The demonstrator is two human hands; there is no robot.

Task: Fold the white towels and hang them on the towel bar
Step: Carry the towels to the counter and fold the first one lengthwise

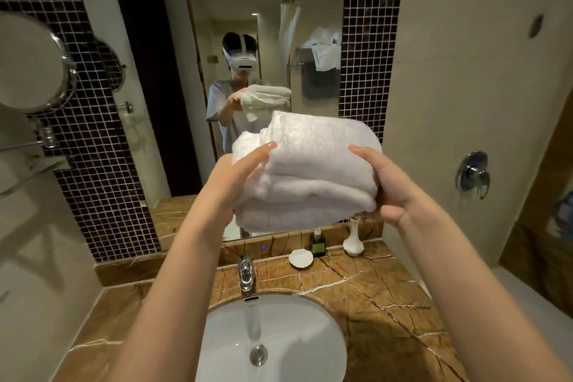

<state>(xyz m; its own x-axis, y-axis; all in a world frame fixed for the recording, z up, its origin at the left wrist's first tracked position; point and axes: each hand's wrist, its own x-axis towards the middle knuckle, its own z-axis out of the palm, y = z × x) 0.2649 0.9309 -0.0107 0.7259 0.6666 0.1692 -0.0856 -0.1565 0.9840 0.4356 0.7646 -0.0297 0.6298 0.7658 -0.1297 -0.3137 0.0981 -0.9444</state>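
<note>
On the far wall at 12 o'clock, a big mirror (248,25) takes most of the upper view, w/ dark small-tile strips on both sides. It reflects a person in a headset holding the same towels, plus a rack w/ white towels at approx 1 o'clock. Brown marble counter (387,291) spreads from 7 round to 4 o'clock. White sink (294,347) is set in it at 6 o'clock, w/ its drain in view.

Folded white towels (313,174), a thick stack of several layers, are held up at centre frame. They are in front of the mirror and well above the counter.

L hand (231,186) grasps the stack's end at its 9 o'clock, one digit laid up over a fold and the rest under the stack. R hand (389,192) grasps the end at its 3 o'clock, thumb on the top edge and fingers tucked beneath.

Round shaving mirror (28,62) is on the wall at 10 o'clock, w/ a metal bar (21,146) just below at 9. Wall valve (473,174) is at 3 o'clock. Tap (246,273) stands behind the sink. At the mirror's foot, approx 5 o'clock of the towels, are a white vase (353,242) and a soap dish (300,257), w/ a dark bottle (317,243) btwn them.
</note>
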